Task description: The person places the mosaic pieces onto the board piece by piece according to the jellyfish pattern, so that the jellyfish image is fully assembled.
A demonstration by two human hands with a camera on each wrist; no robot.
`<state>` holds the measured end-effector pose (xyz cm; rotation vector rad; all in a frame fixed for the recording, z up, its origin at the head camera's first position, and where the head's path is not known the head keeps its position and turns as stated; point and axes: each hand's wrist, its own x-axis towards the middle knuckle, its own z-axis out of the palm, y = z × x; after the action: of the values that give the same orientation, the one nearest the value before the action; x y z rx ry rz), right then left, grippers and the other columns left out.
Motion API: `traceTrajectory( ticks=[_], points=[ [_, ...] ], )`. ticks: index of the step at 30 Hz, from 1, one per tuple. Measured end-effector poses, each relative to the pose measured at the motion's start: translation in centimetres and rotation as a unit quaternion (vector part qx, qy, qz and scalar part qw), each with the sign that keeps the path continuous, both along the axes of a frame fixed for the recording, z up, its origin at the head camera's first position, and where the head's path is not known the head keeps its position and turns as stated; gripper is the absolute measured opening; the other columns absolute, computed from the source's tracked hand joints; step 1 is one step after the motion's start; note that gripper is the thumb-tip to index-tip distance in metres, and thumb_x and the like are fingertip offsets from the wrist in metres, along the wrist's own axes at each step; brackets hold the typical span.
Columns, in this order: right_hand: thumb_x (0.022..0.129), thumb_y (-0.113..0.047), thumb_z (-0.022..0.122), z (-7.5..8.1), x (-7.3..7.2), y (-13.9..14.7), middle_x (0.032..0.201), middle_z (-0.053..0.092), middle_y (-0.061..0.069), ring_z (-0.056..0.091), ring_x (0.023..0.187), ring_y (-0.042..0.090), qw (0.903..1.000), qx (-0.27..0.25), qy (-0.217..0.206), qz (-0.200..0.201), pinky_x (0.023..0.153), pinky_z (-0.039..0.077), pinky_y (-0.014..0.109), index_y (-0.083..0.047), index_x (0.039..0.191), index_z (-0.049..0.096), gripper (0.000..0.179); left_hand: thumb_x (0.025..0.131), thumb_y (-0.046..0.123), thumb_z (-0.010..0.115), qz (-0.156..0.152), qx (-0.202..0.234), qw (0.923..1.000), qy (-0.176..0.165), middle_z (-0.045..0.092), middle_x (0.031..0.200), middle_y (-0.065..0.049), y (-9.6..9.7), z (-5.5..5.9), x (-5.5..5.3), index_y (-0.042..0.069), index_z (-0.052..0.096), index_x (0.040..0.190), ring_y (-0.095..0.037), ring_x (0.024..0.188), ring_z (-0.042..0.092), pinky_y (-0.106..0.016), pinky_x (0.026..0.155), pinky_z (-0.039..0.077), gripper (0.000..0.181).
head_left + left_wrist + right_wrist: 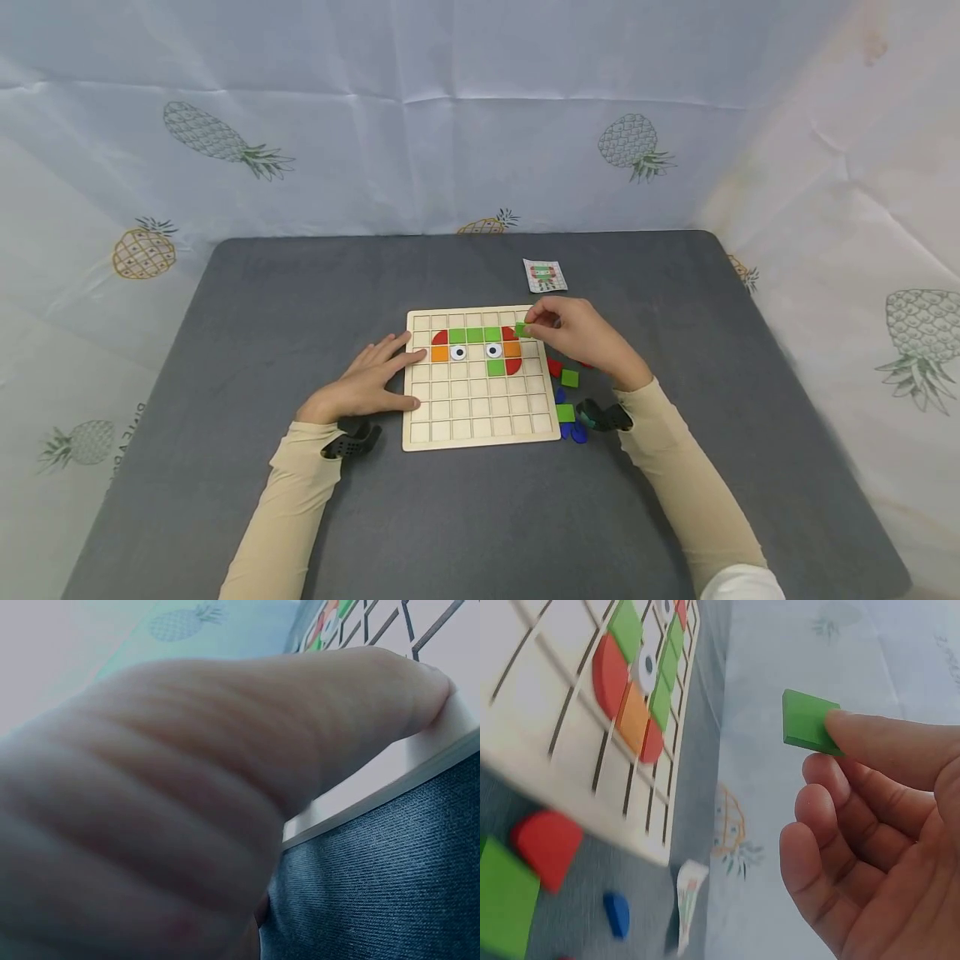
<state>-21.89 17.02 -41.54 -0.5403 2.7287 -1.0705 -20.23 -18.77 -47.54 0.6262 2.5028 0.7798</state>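
While the left grip [363, 387], fingers spread, rests on the left edge of the board [480, 408] | right grip [576, 333] narrow, pinching the tile [522, 330] over its upper right | best lowered level, square, clear of laid pieces [474, 335]

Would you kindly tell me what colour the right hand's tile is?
Green; the tile shows best in the right wrist view.
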Motion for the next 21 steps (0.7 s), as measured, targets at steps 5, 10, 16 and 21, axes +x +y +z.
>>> traceTrajectory(
  ticks=[5, 10, 16, 21],
  points=[
    [0.098, -0.02, 0.067, -0.3, -0.9, -1.8, 0.095, 0.069, 0.003, 0.061, 0.085, 0.017, 0.9996, -0.007, -0.013, 0.022, 0.073, 0.052, 0.031, -0.012, 0.103, 0.069, 0.009, 0.086, 0.038, 0.077, 0.0, 0.004, 1.0, -0.001, 0.012, 0.171, -0.013, 0.0, 0.0, 0.0, 0.018, 0.04, 0.157, -0.039, 0.158, 0.004, -0.062, 0.127, 0.001, 0.082],
    [0.099, -0.022, 0.067, -0.7, -1.6, -3.3, 0.093, 0.07, 0.0, 0.062, 0.084, 0.015, 0.9984, -0.005, -0.028, 0.049, 0.074, 0.053, 0.031, -0.014, 0.101, 0.071, 0.009, 0.086, 0.037, 0.077, 0.0, 0.007, 1.0, 0.0, 0.012, 0.171, -0.013, 0.0, 0.2, 0.1, 0.018, 0.041, 0.157, -0.039, 0.159, 0.004, -0.062, 0.127, 0.001, 0.082],
    [0.098, -0.02, 0.068, -1.8, -2.1, -4.8, 0.094, 0.071, 0.0, 0.055, 0.074, 0.014, 0.9948, 0.022, -0.039, 0.091, 0.066, 0.047, 0.028, -0.014, 0.099, 0.077, 0.011, 0.086, 0.037, 0.077, 0.001, 0.005, 1.0, 0.0, 0.012, 0.172, -0.012, -0.1, 0.2, 0.0, 0.018, 0.041, 0.157, -0.039, 0.159, 0.004, -0.062, 0.127, 0.001, 0.082],
    [0.097, -0.021, 0.07, -2.6, -1.8, -5.8, 0.096, 0.072, 0.0, 0.054, 0.074, 0.011, 0.9905, 0.065, -0.028, 0.118, 0.069, 0.047, 0.026, -0.014, 0.098, 0.078, 0.011, 0.086, 0.038, 0.077, -0.001, 0.002, 1.0, 0.0, 0.012, 0.172, -0.011, -0.1, 0.1, -0.1, 0.019, 0.04, 0.157, -0.039, 0.159, 0.004, -0.062, 0.127, 0.001, 0.082]
  ],
)
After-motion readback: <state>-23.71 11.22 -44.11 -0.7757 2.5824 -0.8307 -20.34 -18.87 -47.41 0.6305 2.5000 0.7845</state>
